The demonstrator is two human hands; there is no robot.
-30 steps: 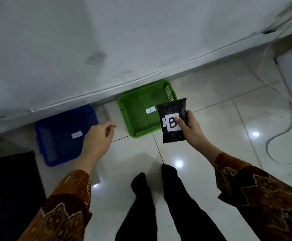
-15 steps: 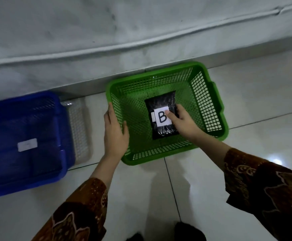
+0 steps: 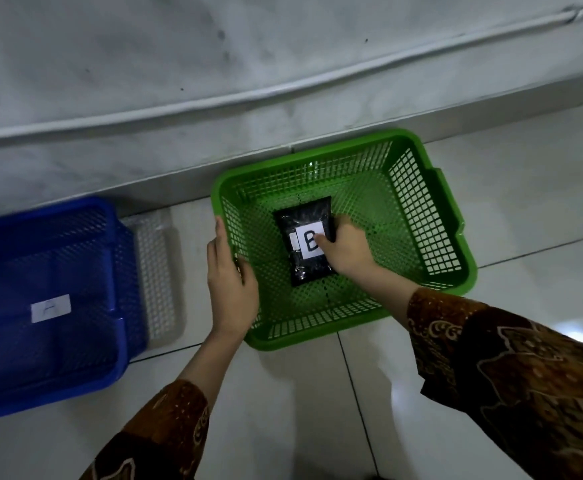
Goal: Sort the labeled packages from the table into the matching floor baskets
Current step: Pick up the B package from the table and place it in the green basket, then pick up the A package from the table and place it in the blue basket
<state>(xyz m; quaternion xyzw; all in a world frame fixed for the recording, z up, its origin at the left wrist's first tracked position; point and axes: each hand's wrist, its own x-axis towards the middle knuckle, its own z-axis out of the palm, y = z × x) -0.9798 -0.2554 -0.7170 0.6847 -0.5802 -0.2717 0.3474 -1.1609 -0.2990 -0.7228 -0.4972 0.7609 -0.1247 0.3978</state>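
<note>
A black package (image 3: 305, 220) with a white label marked B lies flat on the bottom of the green basket (image 3: 435, 216) on the floor. My right hand (image 3: 347, 251) reaches into the basket and grips the package's right side, thumb on the label. My left hand (image 3: 229, 275) rests on the green basket's left rim, fingers over its edge. To the left stands a blue basket (image 3: 85, 251) with a white label marked A inside.
Both baskets stand against a grey wall with a pipe (image 3: 283, 95) running along it. The floor is glossy white tile (image 3: 283, 410). A clear mesh piece (image 3: 155, 271) sits between the two baskets.
I have come from standing with the package held up to bending over the green basket; my right hand has lowered the package onto its bottom, and my left hand has come onto the rim.
</note>
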